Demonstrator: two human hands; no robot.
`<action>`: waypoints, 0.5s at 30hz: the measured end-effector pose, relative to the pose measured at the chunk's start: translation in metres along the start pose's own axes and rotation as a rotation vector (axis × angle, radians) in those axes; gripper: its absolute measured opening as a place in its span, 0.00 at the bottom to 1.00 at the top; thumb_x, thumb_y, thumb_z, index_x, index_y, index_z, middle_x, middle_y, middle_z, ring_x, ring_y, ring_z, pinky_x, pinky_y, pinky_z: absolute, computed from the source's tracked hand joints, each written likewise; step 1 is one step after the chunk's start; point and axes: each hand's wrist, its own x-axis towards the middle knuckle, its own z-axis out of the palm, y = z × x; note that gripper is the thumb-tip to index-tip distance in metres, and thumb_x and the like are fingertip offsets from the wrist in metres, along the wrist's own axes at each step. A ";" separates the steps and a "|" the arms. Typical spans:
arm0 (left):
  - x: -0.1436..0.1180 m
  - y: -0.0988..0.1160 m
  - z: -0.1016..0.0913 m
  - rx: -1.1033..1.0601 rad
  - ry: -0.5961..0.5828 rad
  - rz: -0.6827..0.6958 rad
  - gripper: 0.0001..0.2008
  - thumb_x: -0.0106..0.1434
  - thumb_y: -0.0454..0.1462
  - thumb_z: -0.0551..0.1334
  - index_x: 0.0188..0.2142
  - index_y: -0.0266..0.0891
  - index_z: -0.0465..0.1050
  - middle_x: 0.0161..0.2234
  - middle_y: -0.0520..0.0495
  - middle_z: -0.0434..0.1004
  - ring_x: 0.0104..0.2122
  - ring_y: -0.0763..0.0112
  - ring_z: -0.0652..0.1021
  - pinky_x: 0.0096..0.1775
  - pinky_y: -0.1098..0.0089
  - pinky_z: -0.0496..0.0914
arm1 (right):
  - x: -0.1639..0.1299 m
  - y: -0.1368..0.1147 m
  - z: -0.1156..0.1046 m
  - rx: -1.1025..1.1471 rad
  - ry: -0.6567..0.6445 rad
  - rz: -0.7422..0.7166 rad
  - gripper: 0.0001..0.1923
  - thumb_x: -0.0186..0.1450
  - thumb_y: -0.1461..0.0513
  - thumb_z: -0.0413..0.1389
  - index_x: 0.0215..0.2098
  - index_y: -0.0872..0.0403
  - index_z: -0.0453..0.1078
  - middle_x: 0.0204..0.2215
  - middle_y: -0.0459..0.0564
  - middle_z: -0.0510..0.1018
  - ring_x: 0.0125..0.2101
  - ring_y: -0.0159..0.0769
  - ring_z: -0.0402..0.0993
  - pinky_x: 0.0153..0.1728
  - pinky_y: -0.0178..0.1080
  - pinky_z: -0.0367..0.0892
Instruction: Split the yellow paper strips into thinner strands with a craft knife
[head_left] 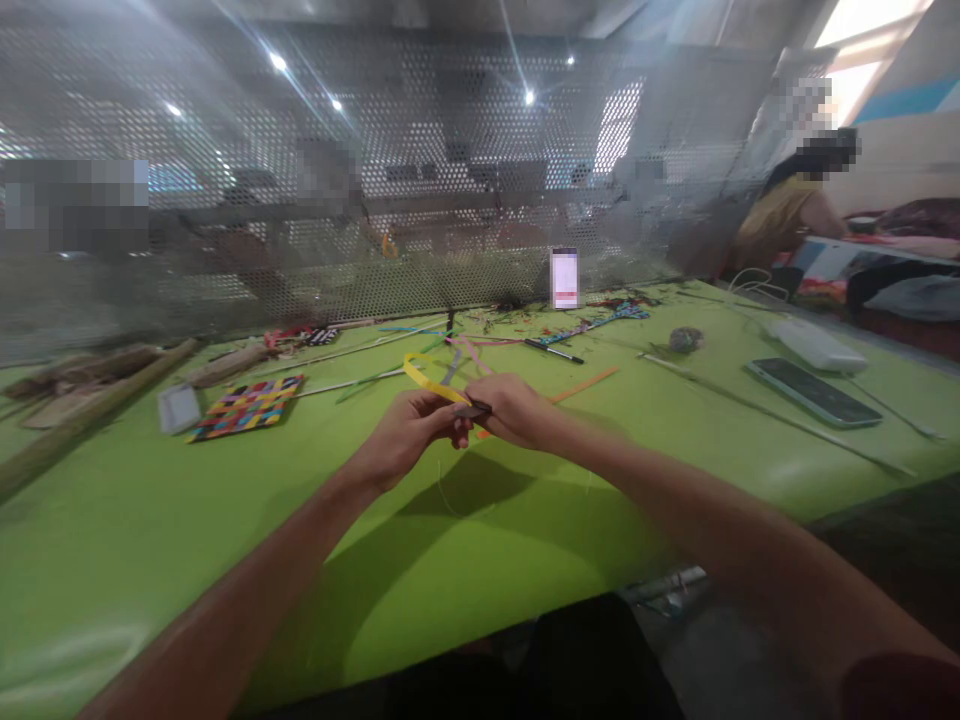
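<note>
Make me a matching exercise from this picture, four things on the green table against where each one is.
Things:
1. yellow strip
2. woven mat
3. phone lying flat
4. phone standing upright

Places:
A. against the mesh screen
B. far right of the table
C. left of the hands
D. pinched between both hands

Pairs: 1-D, 2-C, 3-B, 4-A

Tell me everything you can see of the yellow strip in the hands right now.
The yellow strip is a thin, flat band that looks like paper or plastic ribbon, bright yellow. It is held above the green table, curling up and back to the left in a loop. Its near end is pinched where the left hand and right hand meet, beside a darker strip end between the fingers. Motion blur hides finer detail and its full length.
</note>
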 end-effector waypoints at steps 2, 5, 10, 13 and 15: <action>0.000 -0.001 -0.001 -0.014 -0.003 0.003 0.09 0.57 0.40 0.70 0.30 0.35 0.79 0.25 0.48 0.78 0.24 0.72 0.75 0.30 0.69 0.73 | 0.000 0.000 0.000 0.005 -0.010 -0.013 0.11 0.68 0.65 0.51 0.30 0.57 0.73 0.26 0.47 0.75 0.27 0.29 0.68 0.32 0.30 0.56; 0.000 -0.002 -0.001 -0.037 -0.015 0.015 0.08 0.58 0.39 0.70 0.31 0.35 0.80 0.25 0.48 0.78 0.25 0.72 0.76 0.30 0.69 0.73 | 0.001 0.001 0.001 0.000 -0.009 -0.012 0.11 0.68 0.65 0.51 0.31 0.57 0.73 0.26 0.47 0.76 0.27 0.29 0.68 0.32 0.30 0.56; -0.001 0.000 0.000 -0.040 -0.010 0.020 0.08 0.58 0.39 0.70 0.31 0.35 0.80 0.24 0.49 0.78 0.24 0.72 0.75 0.29 0.70 0.72 | 0.002 0.000 0.002 -0.033 -0.050 0.050 0.10 0.67 0.65 0.52 0.28 0.58 0.71 0.24 0.47 0.74 0.26 0.28 0.66 0.31 0.30 0.55; -0.001 0.001 0.002 -0.035 -0.006 0.021 0.08 0.57 0.39 0.71 0.30 0.35 0.80 0.24 0.49 0.77 0.24 0.73 0.75 0.29 0.70 0.72 | 0.002 -0.002 0.001 -0.021 -0.048 0.064 0.10 0.66 0.66 0.52 0.28 0.58 0.71 0.25 0.47 0.75 0.26 0.28 0.66 0.31 0.29 0.55; -0.001 0.002 0.002 -0.022 -0.007 0.020 0.08 0.57 0.39 0.71 0.30 0.35 0.80 0.24 0.49 0.77 0.24 0.73 0.75 0.29 0.70 0.72 | 0.002 -0.003 -0.001 -0.021 -0.048 0.075 0.09 0.66 0.67 0.53 0.28 0.58 0.71 0.25 0.47 0.75 0.26 0.28 0.67 0.30 0.29 0.55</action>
